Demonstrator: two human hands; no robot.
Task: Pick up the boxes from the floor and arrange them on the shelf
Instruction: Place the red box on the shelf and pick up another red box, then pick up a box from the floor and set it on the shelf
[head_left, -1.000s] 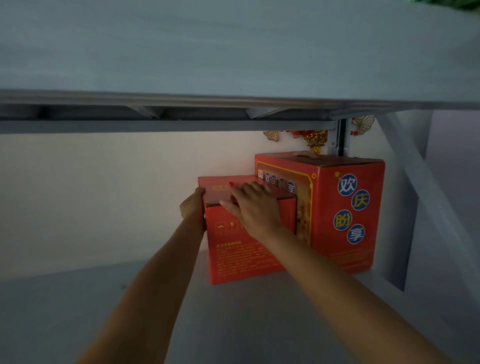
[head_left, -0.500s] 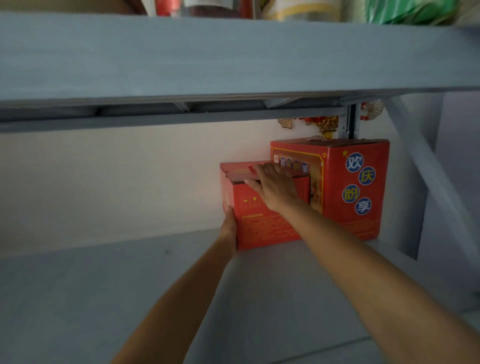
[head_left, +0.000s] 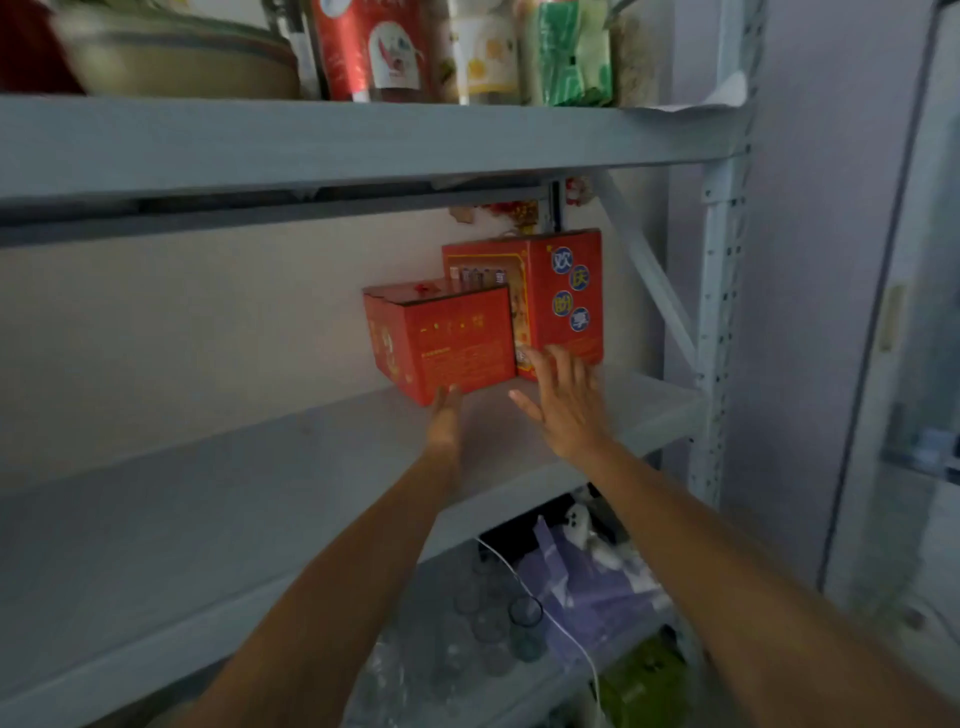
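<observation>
**Red boxes: two.** We count one small box (head_left: 457, 343) and one tall box (head_left: 566, 291). Both stand upright on the middle shelf (head_left: 260, 493) at its back right corner, against the wall. The small box sits left of the tall one, side touching side, and a little nearer the front edge. We judge they are packed into the corner to leave the long run of board toward the left edge free for more boxes.

**Hands: two, both holding nothing.**
- Left hand (head_left: 445, 421): fingers straight, seen edge-on, tips at the small box's lower front corner. We cannot tell whether they touch it. We read this as a squaring nudge at the base, or a release.
- Right hand (head_left: 566, 410): fingers spread wide and straight, palm toward the boxes. The tips lie over the foot of the tall box where the two boxes meet, but blur hides any contact.

**Boards in view: three.**
- Top board (head_left: 363, 140): one pale basin (head_left: 176, 57) and a row of packets (head_left: 374, 47), at least four, blurred.
- Bottom board (head_left: 498, 691): several clear glasses (head_left: 524, 613), too faint to count, one purple bag (head_left: 587, 577) and one white cable (head_left: 524, 587).

**Boxes on the floor:** none in view, so we cannot say how many remain.
</observation>
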